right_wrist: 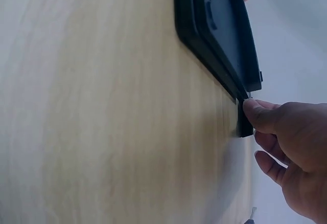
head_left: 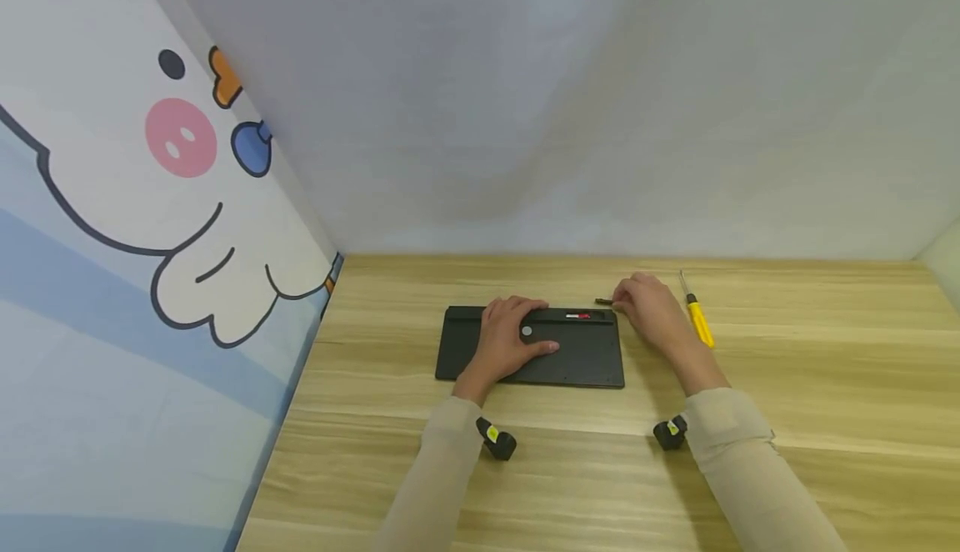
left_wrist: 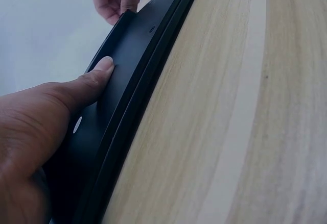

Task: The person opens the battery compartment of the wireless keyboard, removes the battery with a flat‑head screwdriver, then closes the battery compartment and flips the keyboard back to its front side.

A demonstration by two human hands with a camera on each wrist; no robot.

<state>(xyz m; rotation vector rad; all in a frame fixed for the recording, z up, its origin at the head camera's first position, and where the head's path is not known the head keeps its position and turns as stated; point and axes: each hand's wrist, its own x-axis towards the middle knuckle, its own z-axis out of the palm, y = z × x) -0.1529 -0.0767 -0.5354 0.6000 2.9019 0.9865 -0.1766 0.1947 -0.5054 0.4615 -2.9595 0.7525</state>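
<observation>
A black keyboard (head_left: 577, 360) lies face-down on the table, with a round silver sticker on its underside. Along its far ridge an uncovered battery slot (head_left: 592, 316) shows something red and white inside. My left hand (head_left: 504, 339) holds the keyboard near its middle, thumb on the underside and fingers over the far edge; the fingertips are hidden in the left wrist view. Just beyond the keyboard's far right corner, my right hand (head_left: 651, 310) pinches a small black strip (right_wrist: 245, 122), which looks like the battery cover, between thumb and fingers.
To the right of my right hand lies a screwdriver (head_left: 700, 320) with a yellow and black handle, its tip towards the back. A pale wall (head_left: 600, 160) rises behind the wooden table (head_left: 360, 419). On the left stands a panel (head_left: 97, 285) with a cartoon print.
</observation>
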